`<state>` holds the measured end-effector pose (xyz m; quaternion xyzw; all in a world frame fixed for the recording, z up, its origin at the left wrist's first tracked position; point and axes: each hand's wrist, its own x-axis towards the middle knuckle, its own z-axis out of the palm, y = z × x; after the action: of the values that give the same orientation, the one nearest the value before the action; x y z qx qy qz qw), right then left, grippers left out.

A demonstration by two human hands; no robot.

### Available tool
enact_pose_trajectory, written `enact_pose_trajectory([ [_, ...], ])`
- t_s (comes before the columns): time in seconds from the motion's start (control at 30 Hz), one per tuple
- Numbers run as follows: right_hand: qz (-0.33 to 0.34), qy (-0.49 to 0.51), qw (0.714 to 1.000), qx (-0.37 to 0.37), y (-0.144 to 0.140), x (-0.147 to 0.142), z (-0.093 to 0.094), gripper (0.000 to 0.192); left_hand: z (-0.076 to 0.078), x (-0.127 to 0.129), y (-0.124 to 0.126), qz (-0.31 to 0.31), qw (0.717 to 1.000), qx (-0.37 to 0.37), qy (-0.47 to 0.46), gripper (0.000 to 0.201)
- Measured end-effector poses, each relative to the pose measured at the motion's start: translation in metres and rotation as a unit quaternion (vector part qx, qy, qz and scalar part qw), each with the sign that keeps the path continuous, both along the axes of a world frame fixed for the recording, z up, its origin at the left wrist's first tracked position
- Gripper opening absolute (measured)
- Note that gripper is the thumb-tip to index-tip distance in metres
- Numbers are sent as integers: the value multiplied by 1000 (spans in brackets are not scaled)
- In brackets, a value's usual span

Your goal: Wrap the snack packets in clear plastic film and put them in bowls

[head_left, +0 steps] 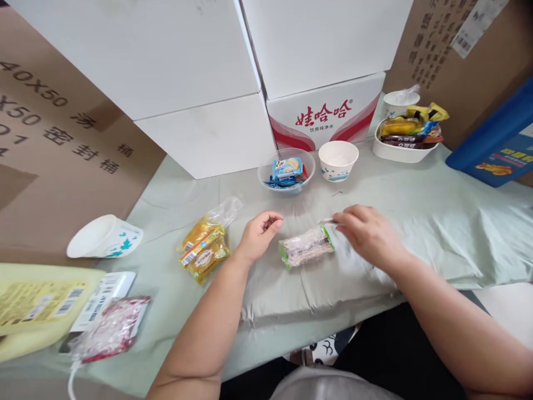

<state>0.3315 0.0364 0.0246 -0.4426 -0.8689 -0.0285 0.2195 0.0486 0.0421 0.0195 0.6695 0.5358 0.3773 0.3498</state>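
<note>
We see a small clear-plastic snack packet with green ends (307,246) lying on the pale green cloth (437,222), in front of the clear plastic bowl (286,169). It looks light, crinkly and slippery; its sealed ends offer the best hold. Its long axis runs left-right, rising slightly rightward. Our right hand (366,233) pinches its upper right corner; our left hand (260,233) rests beside it, fingers loosely curled, empty.

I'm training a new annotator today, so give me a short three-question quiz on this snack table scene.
1. True or false: the green-edged snack packet lies between the left hand and the right hand.
2. Which holds blue wrapped snacks: A) the clear plastic bowl, B) the upright paper cup, C) the tipped paper cup?
3. What lies just left of the left hand?

Key: 1 true; 2 A; 3 the yellow snack bag.
</note>
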Motion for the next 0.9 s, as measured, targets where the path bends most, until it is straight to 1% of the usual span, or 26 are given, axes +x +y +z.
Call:
enact_pose_trajectory([
  [0.03,45,-5,999,19,-7,-13,1,30,5,-5,-2,-23,998,-59,-8,37],
  [0.1,111,-47,993,16,-18,-33,4,36,13,-8,-6,-92,984,-154,1,38],
  [0.13,125,-71,990,-4,-21,-38,5,37,15,-7,-9,-121,977,-174,20,41],
  [0.2,115,-106,986,-52,-20,-36,6,38,17,-1,-14,-153,972,-165,75,47],
  [0.27,57,-117,987,-90,-11,-18,4,36,15,7,-17,-146,974,-121,126,57],
  [0.33,-33,-124,985,-115,2,9,2,32,11,14,-19,-122,977,-81,155,67],
  [0.37,-87,-132,979,-126,8,21,0,30,9,17,-20,-112,978,-64,164,68],
  [0.4,-139,-139,971,-134,13,30,-2,28,7,19,-21,-105,979,-47,170,63],
  [0.43,-178,-135,966,-133,16,35,-3,26,5,21,-21,-101,979,-29,173,52],
  [0.47,-195,-116,966,-125,17,35,-4,26,3,23,-22,-100,980,-10,172,36],
  [0.5,-183,-80,973,-112,16,31,-4,28,1,25,-22,-97,981,11,167,22],
  [0.53,-141,-33,984,-100,13,24,-4,34,0,26,-22,-90,983,31,158,14],
  [0.57,-74,17,993,-90,8,14,-3,43,-1,26,-22,-80,985,50,146,14],
  [0.6,2,55,994,-90,4,4,-2,51,-1,26,-21,-67,987,65,132,14],
  [0.63,65,77,990,-97,0,-5,-2,54,-1,24,-19,-52,989,75,119,14],
  [0.67,103,86,985,-107,-3,-11,-2,51,-1,21,-17,-33,991,75,106,14],
  [0.7,111,92,983,-117,-4,-14,-2,43,0,16,-14,-8,994,67,89,14],
  [0.73,92,107,982,-124,-3,-14,-4,34,2,11,-11,19,996,50,69,14],
  [0.8,3,176,976,-127,5,-5,-7,26,4,-2,-5,73,997,6,30,15],
  [0.87,-89,261,953,-126,14,7,-9,23,6,-13,1,114,993,-35,7,12],
  [0.9,-127,290,940,-126,18,13,-10,22,6,-16,3,129,990,-52,13,9],
])
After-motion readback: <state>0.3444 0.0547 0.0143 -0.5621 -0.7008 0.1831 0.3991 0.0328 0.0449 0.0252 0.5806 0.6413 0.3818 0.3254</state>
